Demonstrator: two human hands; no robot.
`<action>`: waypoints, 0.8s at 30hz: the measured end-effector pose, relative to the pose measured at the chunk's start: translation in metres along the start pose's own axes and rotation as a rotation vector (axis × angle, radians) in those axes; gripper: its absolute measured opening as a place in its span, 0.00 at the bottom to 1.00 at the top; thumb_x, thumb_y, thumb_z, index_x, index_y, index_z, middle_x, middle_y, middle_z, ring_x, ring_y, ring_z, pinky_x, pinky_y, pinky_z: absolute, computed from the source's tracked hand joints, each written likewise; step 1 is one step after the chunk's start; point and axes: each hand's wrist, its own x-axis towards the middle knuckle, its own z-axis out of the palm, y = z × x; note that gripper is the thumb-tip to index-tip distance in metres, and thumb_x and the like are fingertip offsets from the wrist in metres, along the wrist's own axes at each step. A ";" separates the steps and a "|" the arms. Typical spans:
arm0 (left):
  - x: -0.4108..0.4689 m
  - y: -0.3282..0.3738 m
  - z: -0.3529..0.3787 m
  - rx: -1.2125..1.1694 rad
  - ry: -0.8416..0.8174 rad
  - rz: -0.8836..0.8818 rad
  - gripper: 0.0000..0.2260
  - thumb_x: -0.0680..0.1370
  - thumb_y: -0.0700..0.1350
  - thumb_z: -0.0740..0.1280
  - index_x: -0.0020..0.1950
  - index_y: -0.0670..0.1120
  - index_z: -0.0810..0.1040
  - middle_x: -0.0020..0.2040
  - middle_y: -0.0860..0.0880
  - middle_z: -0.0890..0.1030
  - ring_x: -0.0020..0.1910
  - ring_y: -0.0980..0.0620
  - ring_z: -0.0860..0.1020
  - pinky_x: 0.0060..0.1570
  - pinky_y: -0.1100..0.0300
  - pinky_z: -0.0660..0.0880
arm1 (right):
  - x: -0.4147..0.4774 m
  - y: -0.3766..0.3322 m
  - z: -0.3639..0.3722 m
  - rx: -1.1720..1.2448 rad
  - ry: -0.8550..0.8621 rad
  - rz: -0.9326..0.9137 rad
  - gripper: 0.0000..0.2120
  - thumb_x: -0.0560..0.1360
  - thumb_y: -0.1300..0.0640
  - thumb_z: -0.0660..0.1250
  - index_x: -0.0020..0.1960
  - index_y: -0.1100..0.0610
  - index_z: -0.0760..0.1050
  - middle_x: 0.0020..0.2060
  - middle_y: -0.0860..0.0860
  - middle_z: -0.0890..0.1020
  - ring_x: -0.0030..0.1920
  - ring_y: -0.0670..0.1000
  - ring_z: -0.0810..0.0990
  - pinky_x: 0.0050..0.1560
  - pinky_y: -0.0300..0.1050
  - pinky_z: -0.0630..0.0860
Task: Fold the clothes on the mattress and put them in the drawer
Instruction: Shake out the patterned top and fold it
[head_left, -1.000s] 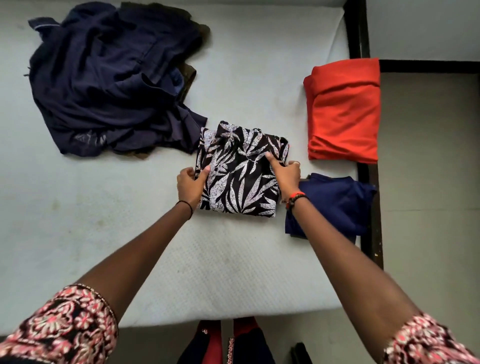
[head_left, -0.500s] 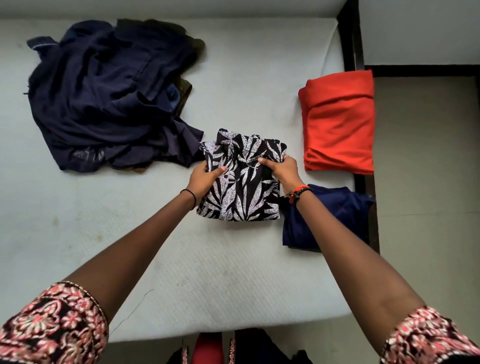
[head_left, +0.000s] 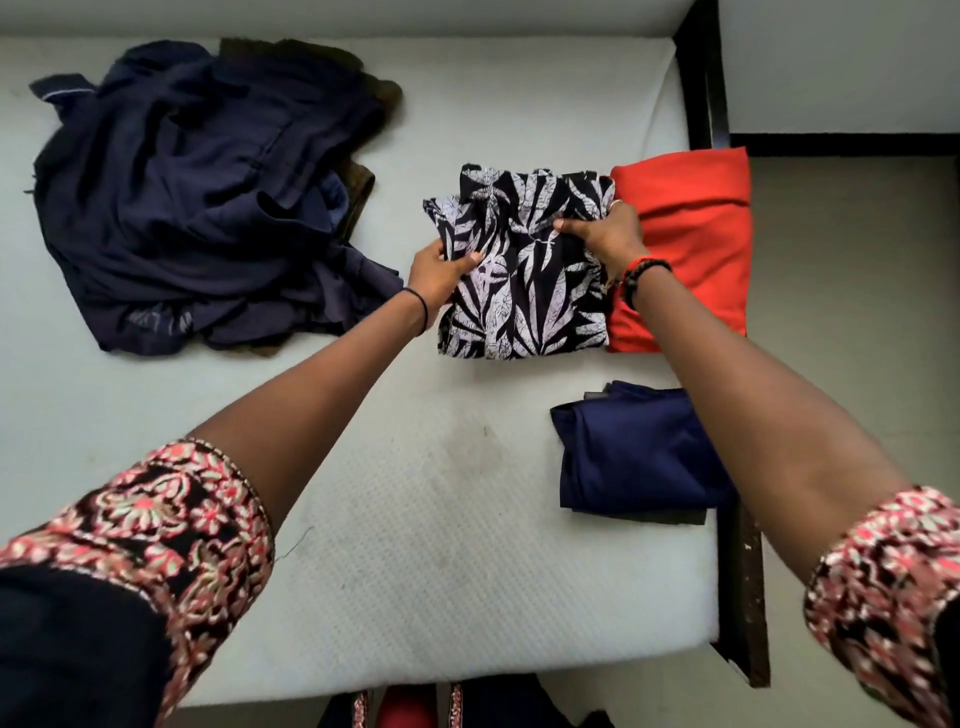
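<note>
leaf-print garment (head_left: 524, 301): folded, lies on the mattress (head_left: 415, 493) between both hands, touching the folded red cloth (head_left: 691, 244) | left hand (head_left: 439, 273): thumb and fingers pinch its left edge | right hand (head_left: 608, 236): fingers curled, gripping its upper right part

Were three folded: leaf-print garment (head_left: 524, 301), orange-red garment (head_left: 696, 234), navy garment (head_left: 623, 457); one unfolded navy clothes pile (head_left: 197, 197); one mattress (head_left: 415, 519).
</note>
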 end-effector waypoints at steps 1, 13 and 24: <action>0.004 0.000 0.001 0.026 0.005 -0.004 0.20 0.77 0.39 0.68 0.68 0.41 0.69 0.61 0.46 0.78 0.51 0.52 0.78 0.42 0.66 0.76 | 0.003 0.000 0.001 -0.044 0.001 -0.007 0.35 0.67 0.51 0.76 0.65 0.65 0.66 0.58 0.56 0.75 0.60 0.55 0.74 0.59 0.45 0.73; 0.006 -0.029 -0.012 0.271 -0.076 -0.073 0.20 0.74 0.33 0.68 0.64 0.41 0.69 0.48 0.46 0.78 0.43 0.52 0.76 0.33 0.68 0.72 | -0.014 0.012 0.021 -0.454 0.118 -0.203 0.14 0.74 0.63 0.63 0.59 0.67 0.69 0.59 0.64 0.74 0.59 0.63 0.73 0.59 0.52 0.69; -0.060 -0.083 -0.059 0.338 -0.094 -0.047 0.14 0.78 0.42 0.65 0.62 0.39 0.72 0.44 0.44 0.79 0.45 0.48 0.77 0.37 0.71 0.70 | -0.076 0.015 0.070 -0.866 0.138 -0.613 0.15 0.76 0.64 0.58 0.62 0.64 0.71 0.59 0.61 0.74 0.60 0.60 0.71 0.58 0.54 0.69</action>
